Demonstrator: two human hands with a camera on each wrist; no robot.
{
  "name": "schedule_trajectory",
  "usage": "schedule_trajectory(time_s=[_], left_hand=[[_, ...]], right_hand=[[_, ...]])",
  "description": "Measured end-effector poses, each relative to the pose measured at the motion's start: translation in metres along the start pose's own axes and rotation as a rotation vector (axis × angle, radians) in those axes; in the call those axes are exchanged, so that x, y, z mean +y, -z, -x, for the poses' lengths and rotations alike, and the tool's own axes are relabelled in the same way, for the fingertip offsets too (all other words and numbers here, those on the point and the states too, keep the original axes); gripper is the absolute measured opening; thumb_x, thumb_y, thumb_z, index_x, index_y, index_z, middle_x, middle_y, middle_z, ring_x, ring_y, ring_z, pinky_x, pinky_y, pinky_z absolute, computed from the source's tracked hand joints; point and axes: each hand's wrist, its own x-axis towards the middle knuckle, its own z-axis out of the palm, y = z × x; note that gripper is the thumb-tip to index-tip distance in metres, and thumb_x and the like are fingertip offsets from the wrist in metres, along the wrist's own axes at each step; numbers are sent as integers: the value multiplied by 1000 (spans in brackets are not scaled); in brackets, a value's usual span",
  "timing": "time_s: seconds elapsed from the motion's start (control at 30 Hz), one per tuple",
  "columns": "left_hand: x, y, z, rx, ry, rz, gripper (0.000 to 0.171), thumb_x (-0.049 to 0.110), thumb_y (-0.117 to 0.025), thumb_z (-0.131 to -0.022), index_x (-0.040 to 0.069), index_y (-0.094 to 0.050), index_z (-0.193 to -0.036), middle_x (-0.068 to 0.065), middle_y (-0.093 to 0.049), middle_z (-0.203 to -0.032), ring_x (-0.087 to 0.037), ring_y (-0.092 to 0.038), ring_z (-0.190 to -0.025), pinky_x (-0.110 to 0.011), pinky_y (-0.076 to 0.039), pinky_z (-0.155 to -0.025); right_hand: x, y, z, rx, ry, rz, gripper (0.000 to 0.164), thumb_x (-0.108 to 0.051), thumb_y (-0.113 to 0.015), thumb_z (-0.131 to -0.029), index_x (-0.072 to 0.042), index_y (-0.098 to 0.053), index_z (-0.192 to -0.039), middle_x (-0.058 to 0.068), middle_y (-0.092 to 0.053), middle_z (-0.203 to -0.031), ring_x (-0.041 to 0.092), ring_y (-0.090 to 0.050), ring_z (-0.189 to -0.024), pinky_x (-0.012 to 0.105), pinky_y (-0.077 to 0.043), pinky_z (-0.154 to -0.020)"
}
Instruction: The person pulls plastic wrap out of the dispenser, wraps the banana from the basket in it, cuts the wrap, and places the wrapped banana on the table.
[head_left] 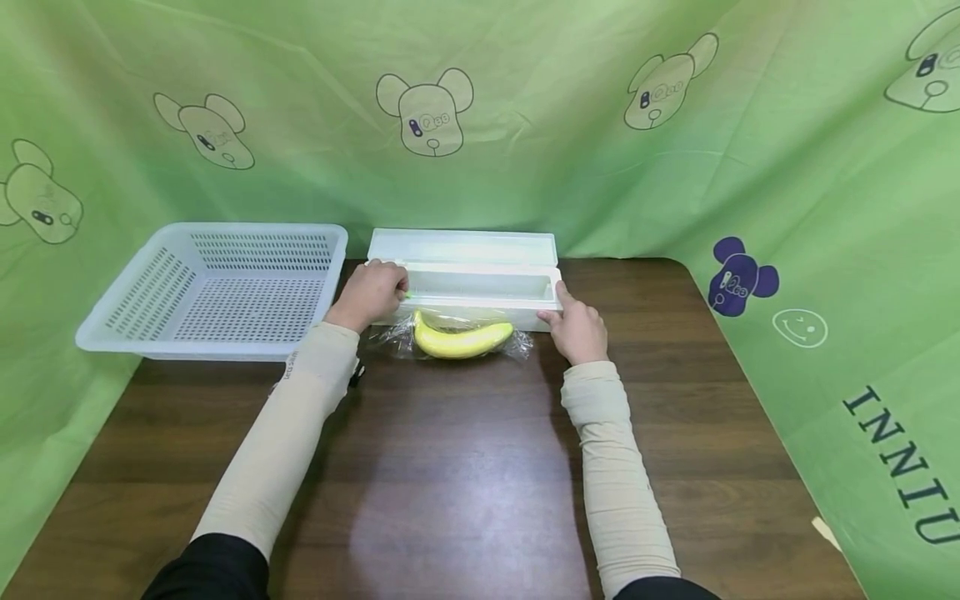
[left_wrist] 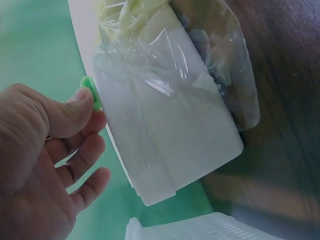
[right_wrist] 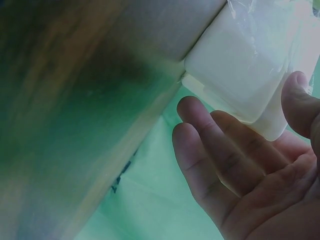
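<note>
A long white plastic-wrap dispenser (head_left: 480,287) stands at the back of the table with its lid (head_left: 461,247) raised. Clear film (left_wrist: 155,85) hangs over its front face. On film in front of it lies a yellow banana (head_left: 461,340), curved along the box. My left hand (head_left: 375,292) is at the dispenser's left end and pinches a small green slide cutter (left_wrist: 90,91) between thumb and index finger at the rim; its other fingers are loosely bent. My right hand (head_left: 577,327) holds the right end, thumb (right_wrist: 298,102) on the front and fingers round the end.
A pale blue slotted basket (head_left: 112,337) stands to the left, close to the dispenser. A green printed curtain (head_left: 540,167) hangs right behind the table and along both sides. The brown wooden table (head_left: 465,500) reaches toward me.
</note>
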Motion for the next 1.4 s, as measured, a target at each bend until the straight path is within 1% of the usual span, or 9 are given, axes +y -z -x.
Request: schedule_trajectory(time_s=[0.27,0.53,0.73,0.8,0.93,1.03,1.13,1.27,1.4], left_hand=[[-2,5,5,-1,28,-19,14,0,-60,-91,7,-71,-96,-10,-67,-95,-33,-58,-90,-51,-45,-88],[-9,11,11,6,72,-52,18,0,-57,-88,6,-72,-95,-13,-67,-95,-37,-57,-95,-53,-44,-89],[-15,13,16,28,98,-56,18,-2,-57,-85,6,-71,-92,-14,-62,-98,-36,-52,-96,-53,-41,-88],[-15,14,18,45,100,-55,17,-3,-57,-84,7,-70,-89,-15,-59,-103,-37,-49,-100,-54,-38,-91],[-17,15,20,78,90,-53,14,-3,-58,-84,7,-69,-85,-21,-55,-122,-41,-42,-120,-58,-28,-106],[-20,15,22,97,82,-53,13,-4,-60,-83,6,-69,-84,-24,-53,-132,-42,-37,-132,-60,-22,-112],[-23,16,25,112,82,-47,13,-3,-59,-83,5,-69,-83,-26,-53,-134,-44,-35,-135,-61,-22,-113],[-30,16,30,146,115,-65,13,-2,-57,-82,6,-67,-81,-26,-54,-129,-44,-36,-135,-61,-24,-112],[-30,19,32,131,156,-65,13,0,-56,-84,6,-67,-82,-26,-54,-129,-46,-36,-135,-62,-25,-110]], right_hand=[[-1,1,-1,3,1,1,69,-34,-67,-97,-8,-39,-155,35,-56,-131,58,-58,-107,64,-46,-89],[0,3,-1,0,0,4,69,-35,-67,-97,-8,-40,-155,34,-56,-131,57,-58,-108,64,-45,-89],[1,5,-1,11,12,6,69,-34,-67,-97,-8,-40,-154,35,-56,-129,58,-58,-107,65,-45,-89],[1,5,0,13,12,4,69,-34,-67,-97,-8,-40,-155,35,-56,-130,58,-58,-108,65,-45,-89],[2,6,0,14,11,6,68,-34,-67,-97,-8,-40,-155,35,-56,-130,58,-58,-107,65,-45,-89],[2,5,-1,9,5,0,69,-34,-67,-97,-9,-39,-155,34,-55,-132,58,-57,-108,65,-45,-90],[0,3,-1,1,-5,-5,68,-34,-66,-98,-10,-39,-155,33,-54,-135,57,-57,-110,64,-44,-91],[0,0,-1,0,-6,-7,68,-34,-66,-98,-10,-39,-155,33,-53,-135,57,-56,-112,64,-44,-92],[0,1,2,6,-8,-10,68,-34,-67,-98,-9,-40,-155,34,-53,-134,57,-56,-112,64,-44,-92]])
